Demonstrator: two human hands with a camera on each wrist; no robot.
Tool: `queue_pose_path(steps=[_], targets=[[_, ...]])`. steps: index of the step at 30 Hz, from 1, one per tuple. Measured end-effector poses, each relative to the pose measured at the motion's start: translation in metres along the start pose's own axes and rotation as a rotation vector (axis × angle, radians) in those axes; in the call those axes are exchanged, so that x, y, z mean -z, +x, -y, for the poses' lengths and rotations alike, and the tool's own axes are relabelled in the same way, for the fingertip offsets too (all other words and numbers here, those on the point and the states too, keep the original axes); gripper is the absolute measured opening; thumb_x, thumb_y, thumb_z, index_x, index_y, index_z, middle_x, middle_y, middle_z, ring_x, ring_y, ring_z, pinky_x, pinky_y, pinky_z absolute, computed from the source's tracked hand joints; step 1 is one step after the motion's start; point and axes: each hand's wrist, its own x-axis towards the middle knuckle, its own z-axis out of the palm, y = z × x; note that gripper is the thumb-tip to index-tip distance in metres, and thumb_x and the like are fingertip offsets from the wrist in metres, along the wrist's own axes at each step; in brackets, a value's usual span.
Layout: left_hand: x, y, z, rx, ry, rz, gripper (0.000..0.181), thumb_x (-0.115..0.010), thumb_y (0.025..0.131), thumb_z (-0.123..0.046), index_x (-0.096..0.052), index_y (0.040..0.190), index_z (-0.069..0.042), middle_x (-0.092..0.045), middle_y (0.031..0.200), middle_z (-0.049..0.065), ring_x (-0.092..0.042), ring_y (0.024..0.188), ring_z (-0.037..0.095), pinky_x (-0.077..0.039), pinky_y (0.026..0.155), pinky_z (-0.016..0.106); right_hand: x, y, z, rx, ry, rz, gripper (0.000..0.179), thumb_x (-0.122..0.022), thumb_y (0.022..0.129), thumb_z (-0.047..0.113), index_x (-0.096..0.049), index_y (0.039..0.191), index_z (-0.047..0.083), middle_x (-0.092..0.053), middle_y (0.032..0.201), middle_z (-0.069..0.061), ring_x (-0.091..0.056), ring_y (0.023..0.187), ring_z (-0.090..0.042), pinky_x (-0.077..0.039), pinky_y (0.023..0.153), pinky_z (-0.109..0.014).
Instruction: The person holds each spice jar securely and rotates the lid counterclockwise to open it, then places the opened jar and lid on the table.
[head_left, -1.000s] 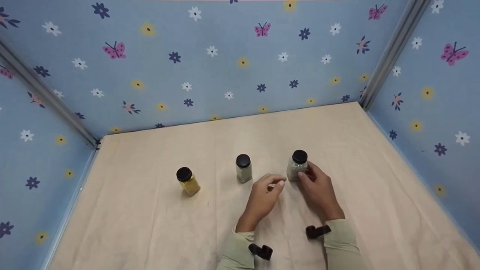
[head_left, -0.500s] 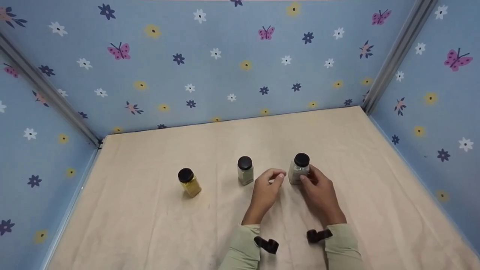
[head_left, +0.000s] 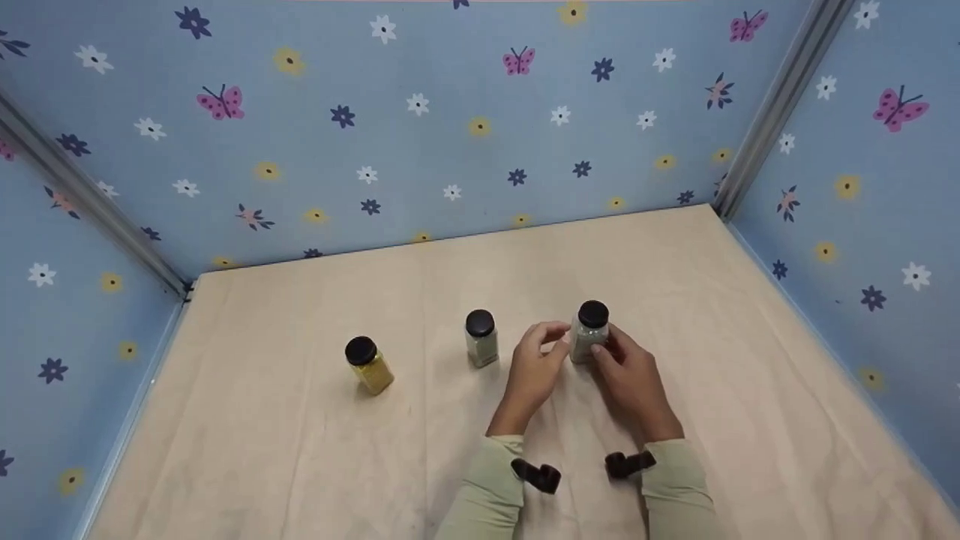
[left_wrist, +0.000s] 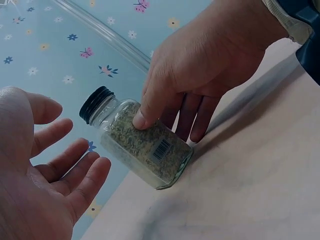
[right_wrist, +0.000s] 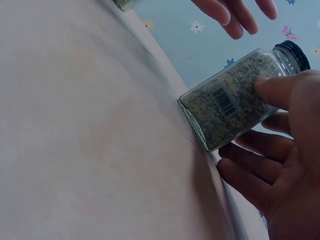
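My right hand (head_left: 636,382) holds a square glass spice jar (head_left: 586,343) with a black lid, thumb on the near face and fingers around the far side. The right wrist view shows dried greenish herbs and a barcode sticker on this jar (right_wrist: 230,100), its base at the cloth. My left hand (head_left: 531,375) is beside the jar's left side, fingers loosely bent. In the left wrist view, a gap shows between the left fingers (left_wrist: 82,180) and the glass. Left of that hand stands a second black-lidded jar (head_left: 482,346) with pale green contents.
Farther left stands a jar with yellow contents (head_left: 373,373) and a black lid. A beige cloth (head_left: 315,300) covers the table. Blue panels (head_left: 420,150) with flowers and butterflies enclose the back and both sides. Each sleeve carries a small black wrist camera (head_left: 628,465).
My left hand has moved forward and closer to the held jar, its fingers opening a little. The right hand keeps its hold on the jar. The head view has shifted slightly.
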Motion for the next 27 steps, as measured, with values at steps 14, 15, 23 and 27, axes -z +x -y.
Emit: queue_pose_path(steps=[14,15,23,27], targets=[[-0.009,0.015,-0.004,-0.011,-0.043,0.035,0.036,-0.058,0.099,-0.012,-0.061,0.135,-0.007,-0.060,0.135,0.003,-0.054,0.126,0.017,-0.048,0.098,0.035,0.002,0.001,0.000,0.002,-0.005,0.017,0.057,-0.058,0.103,0.034,-0.043,0.152,0.008,-0.053,0.146,-0.014,-0.048,0.135,-0.026,-0.036,0.112,-0.045],[-0.010,0.016,-0.004,-0.016,-0.043,0.040,0.036,-0.058,0.100,-0.013,-0.061,0.135,-0.007,-0.060,0.136,0.004,-0.054,0.127,0.017,-0.048,0.099,0.035,0.002,0.001,-0.001,0.006,-0.008,0.017,0.058,-0.057,0.103,0.034,-0.042,0.152,0.008,-0.052,0.146,-0.014,-0.047,0.136,-0.027,-0.035,0.112,-0.046],[-0.014,0.021,-0.006,-0.045,0.010,0.063,0.035,-0.058,0.101,-0.017,-0.061,0.136,-0.010,-0.060,0.135,0.001,-0.053,0.126,0.014,-0.049,0.097,0.033,0.002,0.001,-0.003,0.029,-0.036,0.011,0.058,-0.056,0.103,0.038,-0.042,0.153,0.011,-0.054,0.144,-0.012,-0.050,0.134,-0.026,-0.038,0.110,-0.046],[-0.014,0.024,-0.007,-0.041,0.027,0.082,0.037,-0.057,0.102,-0.019,-0.059,0.138,-0.010,-0.059,0.136,0.000,-0.052,0.127,0.011,-0.048,0.096,0.028,0.002,0.001,-0.004,0.031,-0.043,0.009,0.057,-0.055,0.104,0.036,-0.041,0.154,0.011,-0.055,0.144,-0.012,-0.051,0.132,-0.027,-0.039,0.109,-0.046]])
